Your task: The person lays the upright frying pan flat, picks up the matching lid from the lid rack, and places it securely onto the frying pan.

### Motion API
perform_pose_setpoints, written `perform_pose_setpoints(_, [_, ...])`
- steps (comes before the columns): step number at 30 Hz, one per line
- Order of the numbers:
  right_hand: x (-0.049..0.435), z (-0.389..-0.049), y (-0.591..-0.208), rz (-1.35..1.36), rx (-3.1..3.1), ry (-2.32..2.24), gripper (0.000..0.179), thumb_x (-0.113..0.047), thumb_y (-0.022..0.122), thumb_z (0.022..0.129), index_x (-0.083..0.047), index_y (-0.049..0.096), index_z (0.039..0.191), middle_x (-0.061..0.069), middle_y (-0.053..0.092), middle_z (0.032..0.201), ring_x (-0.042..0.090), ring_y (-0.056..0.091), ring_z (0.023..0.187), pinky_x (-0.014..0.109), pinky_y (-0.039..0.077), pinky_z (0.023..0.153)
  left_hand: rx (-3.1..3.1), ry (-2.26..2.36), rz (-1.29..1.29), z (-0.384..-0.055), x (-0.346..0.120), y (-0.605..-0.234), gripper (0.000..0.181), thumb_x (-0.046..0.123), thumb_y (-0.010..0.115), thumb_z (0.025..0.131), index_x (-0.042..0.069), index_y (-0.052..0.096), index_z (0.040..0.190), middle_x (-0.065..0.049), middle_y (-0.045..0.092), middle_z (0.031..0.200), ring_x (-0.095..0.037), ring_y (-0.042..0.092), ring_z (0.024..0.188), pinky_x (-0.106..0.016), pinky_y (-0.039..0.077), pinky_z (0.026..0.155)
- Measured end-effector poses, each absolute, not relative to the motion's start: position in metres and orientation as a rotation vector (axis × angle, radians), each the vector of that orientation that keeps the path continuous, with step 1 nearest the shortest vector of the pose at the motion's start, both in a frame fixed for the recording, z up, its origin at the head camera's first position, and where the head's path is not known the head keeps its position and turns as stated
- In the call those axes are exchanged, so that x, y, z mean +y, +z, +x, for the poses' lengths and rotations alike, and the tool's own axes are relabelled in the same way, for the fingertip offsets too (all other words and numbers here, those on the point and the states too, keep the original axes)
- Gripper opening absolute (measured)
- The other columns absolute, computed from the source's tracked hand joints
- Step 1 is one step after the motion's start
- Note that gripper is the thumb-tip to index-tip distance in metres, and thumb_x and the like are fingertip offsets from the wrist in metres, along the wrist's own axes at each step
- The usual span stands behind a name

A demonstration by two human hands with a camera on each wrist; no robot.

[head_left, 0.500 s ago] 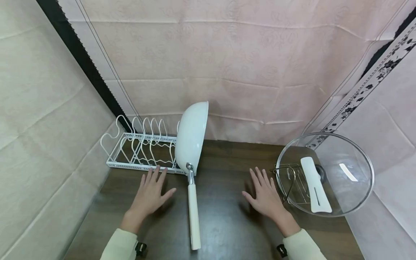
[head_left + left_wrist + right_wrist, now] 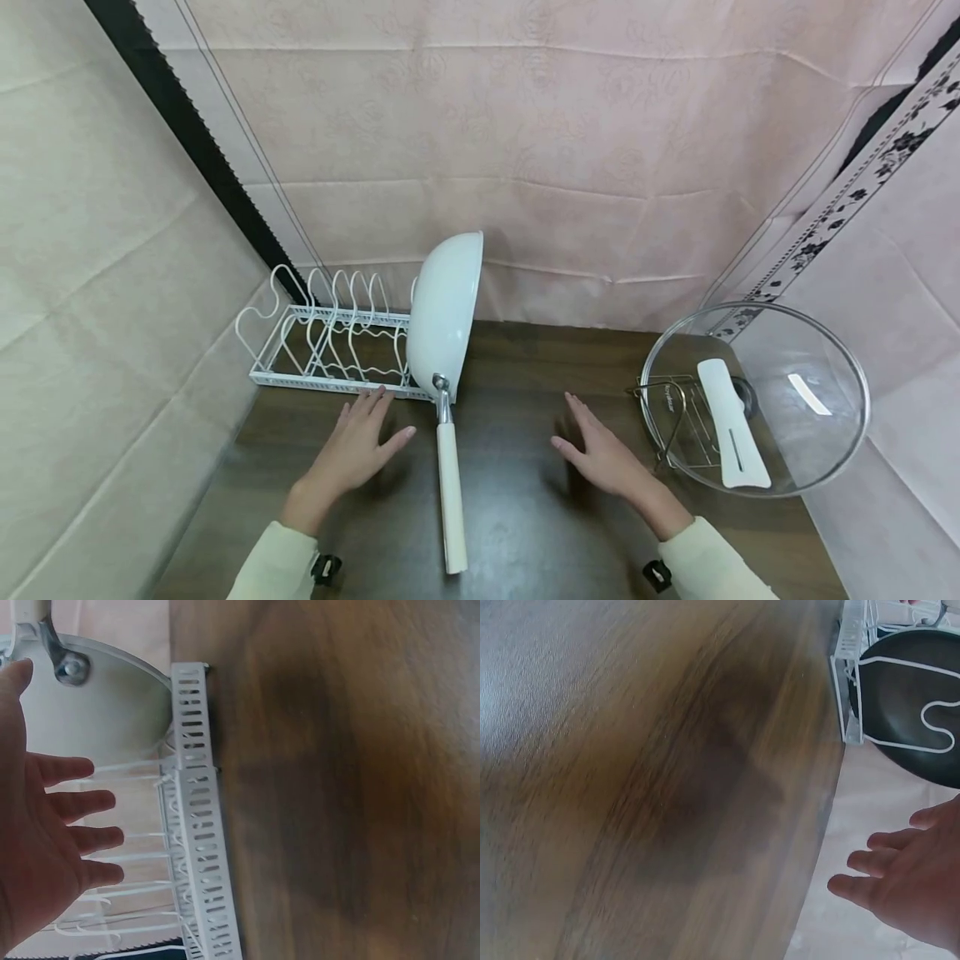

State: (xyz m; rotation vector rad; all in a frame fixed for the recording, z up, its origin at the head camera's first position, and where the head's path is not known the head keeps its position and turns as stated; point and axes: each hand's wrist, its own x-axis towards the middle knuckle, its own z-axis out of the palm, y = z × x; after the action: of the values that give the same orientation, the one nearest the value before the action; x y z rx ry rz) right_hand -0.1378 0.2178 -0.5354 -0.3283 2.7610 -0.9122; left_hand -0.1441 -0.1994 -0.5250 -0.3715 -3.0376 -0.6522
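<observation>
A frying pan with a white outside (image 2: 442, 308) stands on its edge at the right end of a white wire dish rack (image 2: 330, 385). Its pale handle (image 2: 450, 500) points toward the person. In the right wrist view the pan's dark inside (image 2: 907, 697) shows behind the rack's wire. My left hand (image 2: 351, 454) hovers before the rack's front rail, left of the handle, fingers stretched and holding nothing. The left wrist view has this hand (image 2: 45, 840) with fingers spread. Between pan and glass lid, my right hand (image 2: 603, 454) is held above the table, fingers extended and also holding nothing.
At the right stands a large glass lid (image 2: 813, 358) with a dark knob (image 2: 744, 397). A long white piece with a slot (image 2: 731, 425) and a wire stand (image 2: 678, 417) are beside it. Cloth walls (image 2: 525, 150) enclose the brown wooden table (image 2: 525, 517).
My right hand has turned slightly and its fingers have drawn closer together. The left hand has shifted a little to the right. The pan and rack stay where they were.
</observation>
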Motion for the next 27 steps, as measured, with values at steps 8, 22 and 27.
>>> perform_pose_setpoints(8, [0.213, -0.135, -0.532, -0.320, 2.630, -1.001, 0.086, -0.067, 0.045, 0.102, -0.019, 0.014, 0.167, 0.017, 0.027, 0.169, 0.044, 0.035, 0.151, 0.066, 0.032, 0.118, -3.087, -0.900, -0.343, -0.142, -0.195, -0.518, 0.087, 0.068, 0.046, 0.101, 0.003, 0.037, 0.158, -0.023, 0.042, 0.160, -0.046, 0.038, 0.148, -0.065, 0.029, 0.120])
perform_pose_setpoints(22, [0.202, -0.131, -0.533, -0.460, 2.431, -1.206, 0.069, -0.043, 0.049, 0.109, -0.008, 0.024, 0.163, 0.021, 0.042, 0.161, 0.041, 0.047, 0.144, 0.060, 0.040, 0.115, -3.056, -1.452, -0.245, -0.139, -0.187, -0.510, 0.064, 0.052, 0.042, 0.108, 0.006, 0.046, 0.153, -0.021, 0.051, 0.154, -0.043, 0.046, 0.143, -0.063, 0.037, 0.116])
perform_pose_setpoints(27, [0.197, -0.129, -0.535, -0.483, 2.352, -1.260, 0.065, -0.040, 0.047, 0.110, -0.007, 0.028, 0.162, 0.020, 0.042, 0.161, 0.041, 0.045, 0.145, 0.061, 0.038, 0.116, -3.005, -1.627, -0.228, -0.139, -0.184, -0.511, 0.064, 0.049, 0.041, 0.109, 0.002, 0.044, 0.153, -0.022, 0.053, 0.151, -0.043, 0.048, 0.142, -0.062, 0.036, 0.117])
